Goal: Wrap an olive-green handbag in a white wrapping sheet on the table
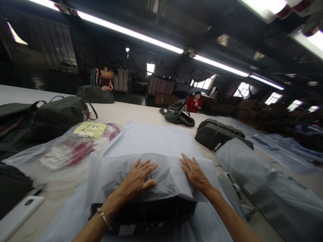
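Note:
A translucent white plastic bag (166, 188) covers the upper part of a dark bag (151, 210) directly in front of me. My left hand (138, 178) lies flat on the plastic with fingers stretched out, and a bracelet circles that wrist. On the plastic's right side rests my right hand (194, 173), its fingers spread. Neither hand grips anything. The dark bag's lower front, with a small white label (127, 230), shows below the plastic. Just beyond lies a flat pile of whitish plastic sheets (153, 137).
Dark bags (59, 116) and a clear plastic sack with a yellow note (90, 129) lie left, above a white phone (21, 215). At right are a black bag (219, 132), a plastic-wrapped bag (267, 188) and a grey-green object (230, 191). Two people are across the table.

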### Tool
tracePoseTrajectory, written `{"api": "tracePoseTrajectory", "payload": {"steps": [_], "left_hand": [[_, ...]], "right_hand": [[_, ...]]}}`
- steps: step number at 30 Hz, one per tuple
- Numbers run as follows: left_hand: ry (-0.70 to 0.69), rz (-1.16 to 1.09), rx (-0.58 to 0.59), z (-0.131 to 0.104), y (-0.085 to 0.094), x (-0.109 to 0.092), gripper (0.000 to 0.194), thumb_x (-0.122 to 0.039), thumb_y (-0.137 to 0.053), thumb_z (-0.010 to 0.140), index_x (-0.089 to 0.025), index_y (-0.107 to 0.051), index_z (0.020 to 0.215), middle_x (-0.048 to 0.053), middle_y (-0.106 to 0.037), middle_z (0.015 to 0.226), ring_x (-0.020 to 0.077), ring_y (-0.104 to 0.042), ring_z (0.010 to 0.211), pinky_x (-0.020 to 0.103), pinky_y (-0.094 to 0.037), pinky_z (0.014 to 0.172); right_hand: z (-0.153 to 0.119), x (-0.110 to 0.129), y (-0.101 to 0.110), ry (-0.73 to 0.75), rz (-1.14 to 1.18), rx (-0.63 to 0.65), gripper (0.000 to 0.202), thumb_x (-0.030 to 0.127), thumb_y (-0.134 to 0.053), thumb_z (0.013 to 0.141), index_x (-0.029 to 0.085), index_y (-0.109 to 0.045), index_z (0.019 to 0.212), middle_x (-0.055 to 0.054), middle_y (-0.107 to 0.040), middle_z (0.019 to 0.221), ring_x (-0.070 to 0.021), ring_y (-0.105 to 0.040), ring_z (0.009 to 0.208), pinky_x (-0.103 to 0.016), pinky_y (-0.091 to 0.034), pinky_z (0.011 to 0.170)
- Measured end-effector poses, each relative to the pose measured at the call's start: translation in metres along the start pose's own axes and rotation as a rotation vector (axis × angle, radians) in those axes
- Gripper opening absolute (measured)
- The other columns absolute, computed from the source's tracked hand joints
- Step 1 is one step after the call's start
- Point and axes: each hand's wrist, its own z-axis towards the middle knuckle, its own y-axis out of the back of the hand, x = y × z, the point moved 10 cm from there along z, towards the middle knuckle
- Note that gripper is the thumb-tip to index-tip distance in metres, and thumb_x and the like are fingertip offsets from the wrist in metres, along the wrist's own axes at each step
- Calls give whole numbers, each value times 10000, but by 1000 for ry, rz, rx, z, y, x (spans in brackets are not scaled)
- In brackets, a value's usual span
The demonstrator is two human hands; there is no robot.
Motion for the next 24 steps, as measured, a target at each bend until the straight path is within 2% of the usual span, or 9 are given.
{"api": "tracePoseTrajectory", "payload": {"steps": [2,5,8,10,12,15,19,22,24], "left_hand": [[-12,-15,16,-1,-1,-3,605,-655,-419,930,-290,-471,1409,56,-527,1435,284,-377,1396,566,-156,1185],[-37,-19,41,-2,-2,-5,526,-640,-428,936,-331,-544,1346,43,-543,1421,290,-395,1384,574,-139,1180],[-48,3,52,-2,-3,-6,498,-640,-424,937,-360,-560,1326,36,-533,1430,290,-413,1373,585,-125,1175],[-63,29,42,-2,-2,-7,507,-650,-428,930,-365,-556,1329,40,-534,1429,285,-436,1357,577,-128,1176],[-82,60,33,-2,-2,-10,518,-653,-437,925,-356,-555,1333,50,-538,1424,280,-460,1338,563,-148,1177],[-99,121,30,-4,-3,-13,541,-661,-463,908,-341,-553,1335,58,-543,1419,277,-484,1318,549,-177,1175],[-153,250,-18,-5,-2,-25,573,-618,-521,904,-305,-497,1383,79,-498,1458,276,-457,1340,535,-152,1189],[-239,351,-52,-4,-5,-45,521,-396,-498,983,-282,-359,1472,71,-335,1564,247,-301,1438,489,-116,1206],[-299,374,-15,-4,-17,-61,543,-281,-452,997,-259,-272,1509,54,-265,1593,212,-219,1469,439,-125,1212]], "right_hand": [[-4,-2,15,-42,43,-85,502,357,-366,950,200,-443,1420,-79,-641,1309,-233,-478,1338,-570,-81,1226],[-9,-4,46,-139,150,-259,470,437,-413,943,211,-535,1337,-87,-696,1209,-260,-552,1263,-557,-255,1187],[-5,19,57,-90,198,-269,468,473,-449,939,229,-556,1323,-85,-634,1316,-271,-511,1305,-543,-334,1151],[-1,45,47,41,148,-167,439,455,-453,951,256,-565,1326,-60,-566,1401,-261,-443,1364,-549,-261,1187],[-5,65,27,159,83,-38,421,432,-432,974,280,-545,1351,-43,-509,1455,-245,-387,1402,-553,-198,1207],[-20,72,-7,245,-3,79,458,436,-408,992,282,-462,1419,-52,-421,1517,-246,-330,1433,-559,-193,1205],[-33,68,-25,311,-114,30,527,466,-420,985,242,-395,1462,-90,-384,1536,-260,-307,1443,-552,-206,1202],[-30,68,-27,332,-162,2,543,484,-388,992,200,-406,1454,-121,-392,1527,-256,-319,1438,-546,-218,1196],[-26,68,-26,331,-173,-10,555,493,-372,994,186,-402,1455,-136,-398,1521,-251,-326,1435,-538,-226,1193]]}}
